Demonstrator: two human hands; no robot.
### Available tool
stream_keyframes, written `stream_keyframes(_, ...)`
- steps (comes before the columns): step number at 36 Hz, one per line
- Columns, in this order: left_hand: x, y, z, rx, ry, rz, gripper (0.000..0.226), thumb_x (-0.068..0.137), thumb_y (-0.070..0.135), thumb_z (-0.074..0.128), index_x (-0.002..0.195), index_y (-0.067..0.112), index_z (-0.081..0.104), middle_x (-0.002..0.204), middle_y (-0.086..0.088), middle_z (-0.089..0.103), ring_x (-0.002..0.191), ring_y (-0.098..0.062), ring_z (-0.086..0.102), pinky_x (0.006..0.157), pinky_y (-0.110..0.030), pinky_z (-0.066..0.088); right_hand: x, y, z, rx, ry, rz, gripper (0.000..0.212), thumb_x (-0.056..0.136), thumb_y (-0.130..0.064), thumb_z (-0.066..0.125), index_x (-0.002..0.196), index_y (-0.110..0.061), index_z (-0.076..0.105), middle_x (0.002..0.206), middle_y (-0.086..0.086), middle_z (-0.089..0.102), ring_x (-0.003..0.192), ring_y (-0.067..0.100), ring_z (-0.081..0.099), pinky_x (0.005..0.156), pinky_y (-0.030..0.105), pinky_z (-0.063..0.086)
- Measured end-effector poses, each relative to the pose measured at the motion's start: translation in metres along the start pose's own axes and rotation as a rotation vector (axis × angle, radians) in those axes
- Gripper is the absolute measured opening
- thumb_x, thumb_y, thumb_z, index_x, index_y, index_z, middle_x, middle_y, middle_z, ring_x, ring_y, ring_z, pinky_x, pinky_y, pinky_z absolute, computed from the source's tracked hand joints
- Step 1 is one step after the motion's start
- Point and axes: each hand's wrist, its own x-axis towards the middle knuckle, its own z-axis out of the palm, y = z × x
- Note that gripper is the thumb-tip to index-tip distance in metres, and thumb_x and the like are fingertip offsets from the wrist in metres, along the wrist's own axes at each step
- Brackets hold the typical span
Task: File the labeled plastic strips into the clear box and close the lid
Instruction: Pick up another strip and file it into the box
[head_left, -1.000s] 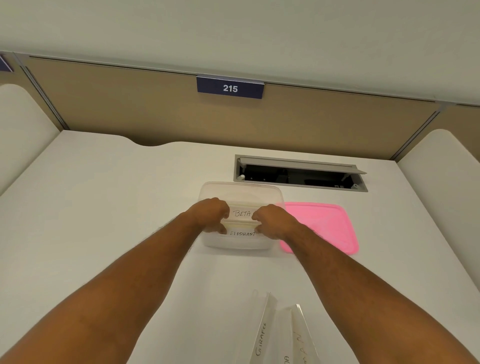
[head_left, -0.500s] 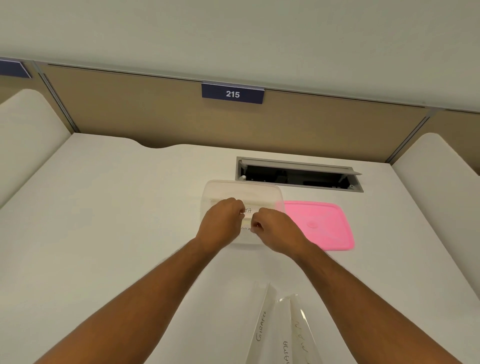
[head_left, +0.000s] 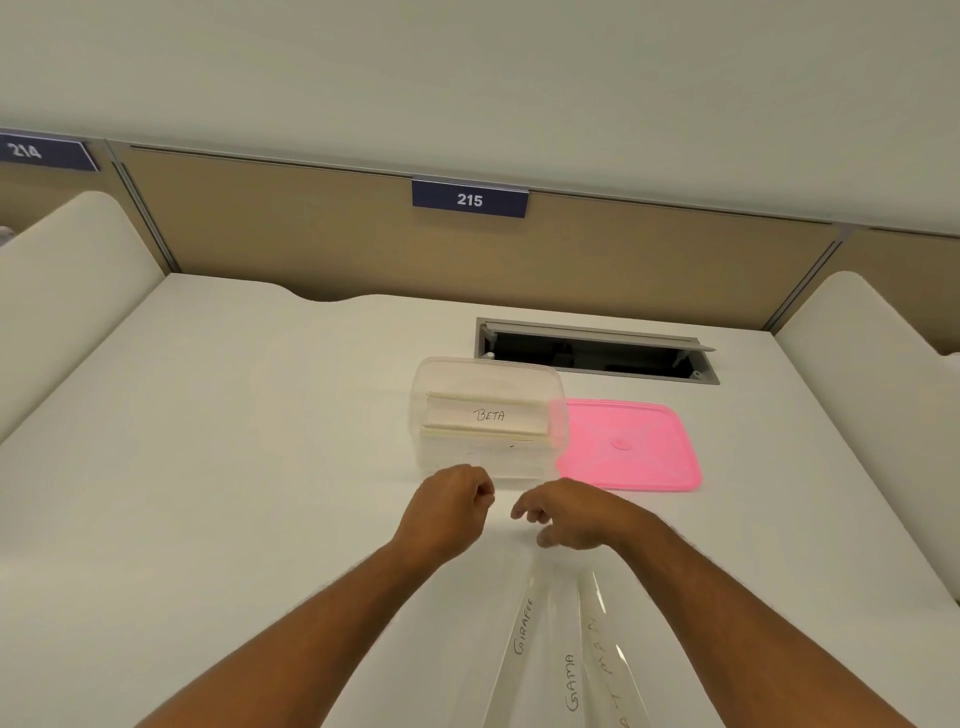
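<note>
Three strips are laid on the white surface, close by. The clear box is set farther back, with a strip marked BETA inside. The pink lid is laid flat against its right side. Between box and strips, the left hand is curled into an empty fist and the right hand is loosely spread.

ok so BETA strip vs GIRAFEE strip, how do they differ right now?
BETA strip is filed inside the clear box; GIRAFEE strip lies outside it on the desk. BETA strip runs crosswise to the view; GIRAFEE strip runs lengthwise, pointing toward the box. Both are pale plastic with handwritten labels.
</note>
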Motion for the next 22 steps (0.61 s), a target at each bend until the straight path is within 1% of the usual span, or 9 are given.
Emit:
stream_keyframes(2, -0.007, -0.003, 0.004, -0.020, -0.045, -0.047, 0.012, 0.093, 0.025, 0.061, 0.093, 0.021, 0.072, 0.091, 0.009, 0.072, 0.079, -0.006, 0.063, 0.072, -0.021, 0.051, 0.000, 0.002, 0.007, -0.008, -0.060, 0.005, 0.055, 0.087, -0.013, 0.073, 0.137, -0.026, 0.056, 0.128, 0.000, 0.063, 0.112, 0.018, 0.061, 0.097, 0.035, 0.051)
stream_keyframes(4, -0.014, -0.005, 0.007, -0.040, -0.114, -0.095, 0.014, 0.092, 0.029, 0.063, 0.097, 0.022, 0.073, 0.093, 0.009, 0.073, 0.081, -0.007, 0.065, 0.077, -0.025, 0.055, -0.001, 0.003, 0.013, 0.023, -0.088, 0.008, 0.057, 0.086, -0.010, 0.073, 0.138, -0.025, 0.055, 0.129, 0.000, 0.064, 0.112, 0.017, 0.061, 0.099, 0.034, 0.050)
stream_keyframes(6, -0.020, -0.008, 0.010, -0.050, -0.185, -0.121, 0.016, 0.091, 0.031, 0.065, 0.099, 0.021, 0.073, 0.096, 0.008, 0.073, 0.085, -0.009, 0.066, 0.081, -0.027, 0.055, -0.001, 0.005, 0.019, 0.066, -0.098, 0.012, 0.056, 0.086, -0.008, 0.072, 0.137, -0.025, 0.056, 0.129, 0.000, 0.064, 0.112, 0.017, 0.061, 0.099, 0.032, 0.049)
stream_keyframes(9, -0.028, -0.011, 0.014, -0.053, -0.256, -0.130, 0.020, 0.091, 0.033, 0.065, 0.104, 0.020, 0.073, 0.101, 0.006, 0.073, 0.089, -0.010, 0.066, 0.083, -0.026, 0.055, 0.001, 0.009, 0.027, 0.092, -0.075, 0.016, 0.052, 0.086, -0.009, 0.072, 0.134, -0.026, 0.059, 0.127, -0.002, 0.065, 0.110, 0.015, 0.061, 0.095, 0.027, 0.047)
stream_keyframes(13, -0.034, -0.015, 0.017, -0.053, -0.308, -0.136, 0.025, 0.092, 0.034, 0.064, 0.110, 0.019, 0.072, 0.107, 0.005, 0.072, 0.095, -0.011, 0.065, 0.084, -0.022, 0.052, 0.000, 0.009, 0.030, 0.173, -0.038, 0.002, 0.048, 0.085, -0.009, 0.072, 0.129, -0.026, 0.064, 0.117, -0.002, 0.065, 0.099, 0.011, 0.059, 0.087, 0.020, 0.046)
stream_keyframes(16, -0.037, -0.016, 0.016, -0.070, -0.332, -0.156, 0.026, 0.092, 0.034, 0.064, 0.111, 0.019, 0.072, 0.107, 0.006, 0.072, 0.096, -0.010, 0.065, 0.084, -0.023, 0.052, -0.003, 0.009, 0.030, 0.271, -0.012, -0.007, 0.042, 0.083, -0.006, 0.071, 0.121, -0.024, 0.069, 0.100, -0.004, 0.064, 0.085, 0.006, 0.057, 0.076, 0.012, 0.044)
stream_keyframes(17, -0.037, -0.016, 0.015, -0.082, -0.337, -0.169, 0.025, 0.092, 0.034, 0.064, 0.110, 0.019, 0.073, 0.106, 0.006, 0.073, 0.095, -0.010, 0.066, 0.085, -0.024, 0.053, -0.003, 0.009, 0.029, 0.305, -0.004, -0.009, 0.039, 0.083, -0.006, 0.071, 0.117, -0.024, 0.071, 0.096, -0.005, 0.064, 0.081, 0.006, 0.056, 0.075, 0.011, 0.045)
stream_keyframes(21, -0.038, -0.019, 0.013, -0.142, -0.332, -0.221, 0.020, 0.093, 0.031, 0.062, 0.104, 0.020, 0.074, 0.096, 0.009, 0.072, 0.088, -0.007, 0.066, 0.082, -0.025, 0.055, -0.007, 0.006, 0.025, 0.446, 0.004, -0.013, 0.031, 0.081, -0.006, 0.072, 0.108, -0.021, 0.076, 0.089, -0.001, 0.067, 0.078, 0.007, 0.059, 0.082, 0.025, 0.053)
stream_keyframes(22, -0.038, -0.020, 0.012, -0.167, -0.328, -0.235, 0.019, 0.093, 0.030, 0.061, 0.101, 0.020, 0.074, 0.092, 0.011, 0.072, 0.086, -0.005, 0.066, 0.080, -0.024, 0.055, -0.008, 0.004, 0.023, 0.487, 0.005, -0.011, 0.029, 0.081, -0.005, 0.071, 0.106, -0.019, 0.077, 0.089, -0.001, 0.069, 0.078, 0.006, 0.060, 0.082, 0.026, 0.054)
